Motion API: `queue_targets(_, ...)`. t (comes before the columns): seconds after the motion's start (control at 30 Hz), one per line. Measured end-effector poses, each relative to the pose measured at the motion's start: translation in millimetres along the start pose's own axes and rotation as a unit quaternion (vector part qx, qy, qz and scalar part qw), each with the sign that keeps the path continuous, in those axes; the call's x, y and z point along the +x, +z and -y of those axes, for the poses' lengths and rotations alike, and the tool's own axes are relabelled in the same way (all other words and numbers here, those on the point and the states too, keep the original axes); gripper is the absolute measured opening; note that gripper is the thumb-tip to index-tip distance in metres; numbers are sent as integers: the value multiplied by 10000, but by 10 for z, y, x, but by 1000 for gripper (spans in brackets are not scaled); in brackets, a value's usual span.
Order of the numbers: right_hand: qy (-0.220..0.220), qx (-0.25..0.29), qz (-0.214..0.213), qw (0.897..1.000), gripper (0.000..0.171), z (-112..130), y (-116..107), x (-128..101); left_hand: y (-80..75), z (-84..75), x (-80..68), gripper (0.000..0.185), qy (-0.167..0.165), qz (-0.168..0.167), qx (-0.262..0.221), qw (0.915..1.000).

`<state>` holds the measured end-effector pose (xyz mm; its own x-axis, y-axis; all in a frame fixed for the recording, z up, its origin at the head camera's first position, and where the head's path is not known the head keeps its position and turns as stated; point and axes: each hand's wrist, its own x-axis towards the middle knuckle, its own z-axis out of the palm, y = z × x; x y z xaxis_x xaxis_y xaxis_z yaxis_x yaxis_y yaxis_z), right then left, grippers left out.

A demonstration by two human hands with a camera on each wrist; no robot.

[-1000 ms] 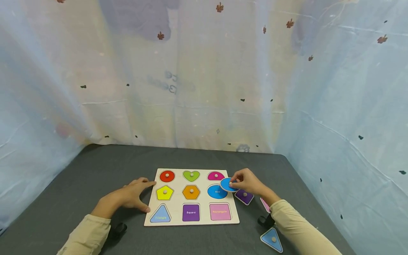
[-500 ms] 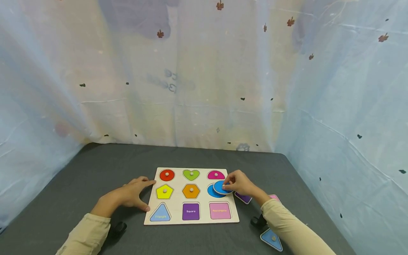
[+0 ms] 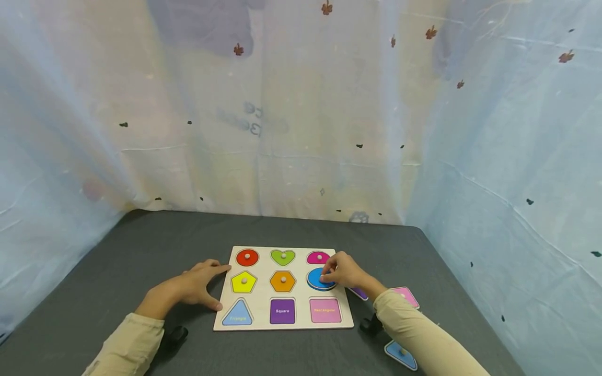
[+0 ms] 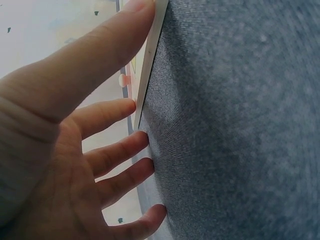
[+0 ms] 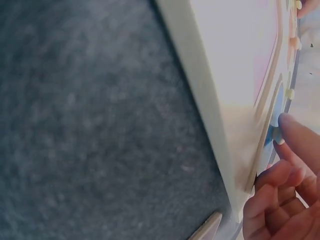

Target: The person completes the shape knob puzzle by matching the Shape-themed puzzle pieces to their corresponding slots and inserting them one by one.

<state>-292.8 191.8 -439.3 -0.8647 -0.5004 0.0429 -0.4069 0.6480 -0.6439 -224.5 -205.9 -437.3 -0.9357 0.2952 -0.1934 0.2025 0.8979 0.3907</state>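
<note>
A pale wooden shape puzzle board [image 3: 261,308] lies on the table in the head view. My right hand [image 3: 349,272] pinches the small knob of the blue oval puzzle piece [image 3: 315,280] between thumb and finger. That oval lies over its matching blue recess, slightly offset; the right wrist view shows the piece [image 5: 276,107] low against the board, but whether it sits fully inside cannot be told. My left hand [image 3: 195,287] is spread at the board's left edge, thumb and index fingertip touching it. In the left wrist view the other fingers [image 4: 120,155] extend past the board.
Red circle [image 3: 246,257], green heart [image 3: 282,257], magenta semicircle [image 3: 317,257], yellow pentagon [image 3: 243,282] and orange hexagon [image 3: 282,285] sit in the board. Triangle, square and rectangle recesses show printed labels. Purple [image 3: 360,293], pink [image 3: 405,295] and blue triangle [image 3: 400,356] pieces lie right, partly hidden.
My right hand has carried the blue oval piece leftward and down from the board's right edge onto the oval recess, covering its label. The left hand has stayed at the board's edge.
</note>
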Motion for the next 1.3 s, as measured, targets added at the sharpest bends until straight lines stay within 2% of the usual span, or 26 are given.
queue_targets(0.47, -113, 69, 81, 9999, 8, -1, 27, 20, 3, 17, 25, 104, -27, 5, 44, 10000)
queue_targets(1.3, 139, 283, 179, 9993, 10, 21, -5, 10, -9, 2, 17, 102, -31, 28, 49, 10000)
